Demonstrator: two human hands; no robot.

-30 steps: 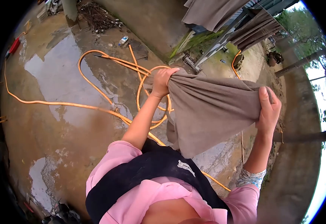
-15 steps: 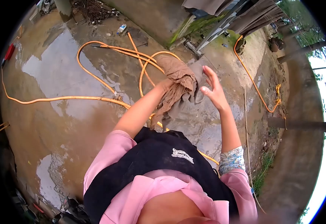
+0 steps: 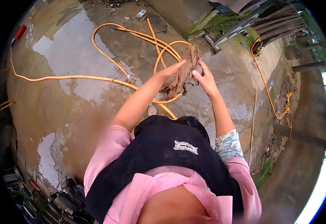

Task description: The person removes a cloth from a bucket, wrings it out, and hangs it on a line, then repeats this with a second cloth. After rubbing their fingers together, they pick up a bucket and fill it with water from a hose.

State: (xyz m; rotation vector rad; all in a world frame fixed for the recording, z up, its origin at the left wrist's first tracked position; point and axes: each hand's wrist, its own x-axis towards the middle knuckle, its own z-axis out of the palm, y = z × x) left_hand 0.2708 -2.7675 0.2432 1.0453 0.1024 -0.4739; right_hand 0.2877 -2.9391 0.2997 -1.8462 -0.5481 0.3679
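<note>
A crumpled brown cloth point(image 3: 183, 76), with a greyish bunched part point(image 3: 189, 84) on its right, is held up between my two hands over the wet floor. My left hand point(image 3: 175, 68) grips the brown side, its fingers mostly hidden in the folds. From the right, my right hand point(image 3: 206, 79) closes round the grey part, thumb on top. Below and behind the cloth, an orange hose point(image 3: 140, 33) lies in loose loops on the ground.
The muddy concrete floor point(image 3: 69, 112) has shiny puddles point(image 3: 69, 41). Another orange hose point(image 3: 263, 74) runs along the right, near a thin pole point(image 3: 254, 119). A plastic bottle point(image 3: 141, 14) lies at the back. Metal framing point(image 3: 241, 28) stands back right; dark clutter point(image 3: 54, 207) sits lower left.
My right hand, open and apart from the cloth before, has come in and closed on its grey part. The cloth is bunched more tightly, and the view has shifted slightly.
</note>
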